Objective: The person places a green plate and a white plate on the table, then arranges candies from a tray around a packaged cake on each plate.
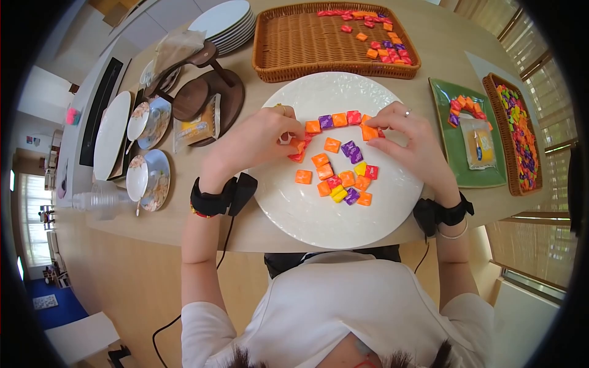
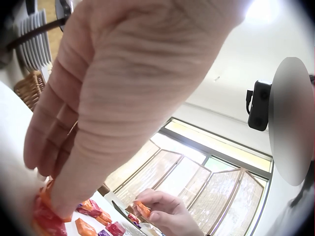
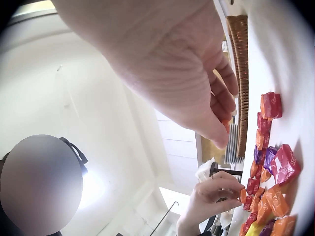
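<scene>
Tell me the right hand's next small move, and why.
Probably lower the orange candy in the right hand onto the white plate: that hand pinches it clear of the surface, near the right end of the candy row.

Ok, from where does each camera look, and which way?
Head: worn on the head, facing forward and down at the round white plate; left hand, right hand, forearms and torso show.
Left wrist: worn there, facing past the left hand toward small square orange and red wrapped candies; right hand and blurred head also show.
Right wrist: likewise, past the right hand; left hand and blurred head show.
Shared: both wrist views catch candies and the brown rectangular wicker tray.
</scene>
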A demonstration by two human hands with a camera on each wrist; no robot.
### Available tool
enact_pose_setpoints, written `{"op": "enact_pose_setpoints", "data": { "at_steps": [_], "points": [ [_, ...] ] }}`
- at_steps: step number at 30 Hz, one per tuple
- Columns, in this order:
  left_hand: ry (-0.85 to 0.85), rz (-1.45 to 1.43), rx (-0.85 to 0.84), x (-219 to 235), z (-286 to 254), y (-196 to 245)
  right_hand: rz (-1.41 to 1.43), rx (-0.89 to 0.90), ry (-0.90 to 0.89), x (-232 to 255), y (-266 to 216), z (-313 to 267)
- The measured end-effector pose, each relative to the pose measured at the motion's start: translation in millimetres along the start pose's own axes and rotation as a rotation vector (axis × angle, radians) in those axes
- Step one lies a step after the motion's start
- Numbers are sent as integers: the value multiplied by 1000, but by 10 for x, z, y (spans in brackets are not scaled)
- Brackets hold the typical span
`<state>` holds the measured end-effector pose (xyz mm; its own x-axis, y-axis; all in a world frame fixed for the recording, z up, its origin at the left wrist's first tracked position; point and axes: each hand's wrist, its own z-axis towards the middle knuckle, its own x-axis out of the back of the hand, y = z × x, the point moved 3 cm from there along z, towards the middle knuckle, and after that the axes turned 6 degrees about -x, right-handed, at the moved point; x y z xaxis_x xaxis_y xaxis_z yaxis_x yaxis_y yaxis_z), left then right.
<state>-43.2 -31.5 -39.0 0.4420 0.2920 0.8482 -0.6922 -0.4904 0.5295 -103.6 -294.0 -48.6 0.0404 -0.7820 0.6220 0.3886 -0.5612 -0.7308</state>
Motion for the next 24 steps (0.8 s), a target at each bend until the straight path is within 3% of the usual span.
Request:
{"op": "enact_pose_setpoints", "data": {
  "at_steps": [14, 17, 22, 24],
  "points": [
    [-11, -30, 41, -3, 6, 75, 15, -31, -61, -13, 0, -12],
    [18, 2, 21, 126, -32, 140, 26, 32, -49, -13, 23, -17],
    [93, 21, -32, 468, 5, 370, 30, -7, -54, 37, 123, -7],
    [167, 33, -15, 535, 27, 342, 41, 22, 27, 81, 150, 7]
  ]
}}
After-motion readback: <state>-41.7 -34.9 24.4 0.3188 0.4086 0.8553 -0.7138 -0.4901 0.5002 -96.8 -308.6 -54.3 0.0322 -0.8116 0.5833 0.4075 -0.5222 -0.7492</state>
